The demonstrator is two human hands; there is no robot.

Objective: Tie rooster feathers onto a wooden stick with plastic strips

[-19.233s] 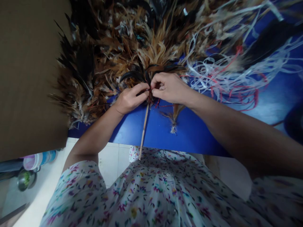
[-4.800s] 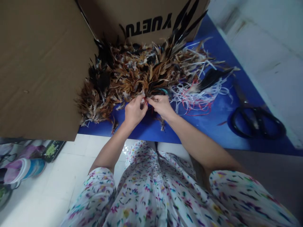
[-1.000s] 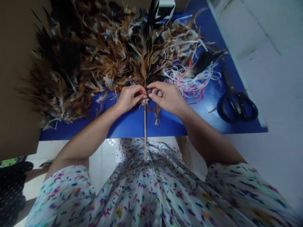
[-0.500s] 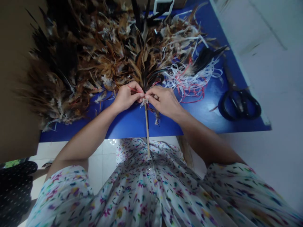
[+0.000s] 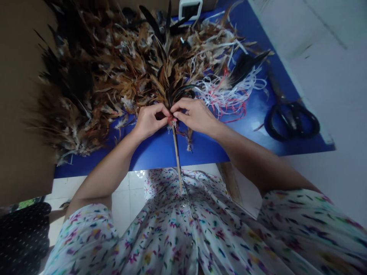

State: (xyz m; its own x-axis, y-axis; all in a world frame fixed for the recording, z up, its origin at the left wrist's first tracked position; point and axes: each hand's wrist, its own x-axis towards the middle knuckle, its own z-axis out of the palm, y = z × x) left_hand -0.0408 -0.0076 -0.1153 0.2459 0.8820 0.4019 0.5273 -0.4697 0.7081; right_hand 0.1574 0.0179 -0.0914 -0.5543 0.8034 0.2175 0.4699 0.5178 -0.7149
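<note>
A feather duster [image 5: 169, 74] of brown and black feathers on a thin wooden stick [image 5: 176, 152] lies in front of me, the stick's near end reaching past the table edge towards my lap. Red string [image 5: 172, 122] wraps the base of the feathers. My left hand [image 5: 149, 120] pinches at the left of this binding, thumb against forefinger. From the other side, my right hand [image 5: 197, 114] pinches just above it, its fingertips almost touching the left ones. Whatever fine strand lies between the fingertips is too small to make out.
Loose feathers [image 5: 120, 72] cover the back and left of the blue table [image 5: 206, 151]. White and red strings [image 5: 226, 95] lie in a tangle to the right, beyond them black-handled scissors [image 5: 292, 121]. A white-framed device [image 5: 190, 9] stands at the back. Cardboard [image 5: 23, 95] rises at left.
The red strand seen across my left fingers no longer shows, and red wrapping is now visible below the fingertips. Both hands have shifted slightly; the view has tilted a little.
</note>
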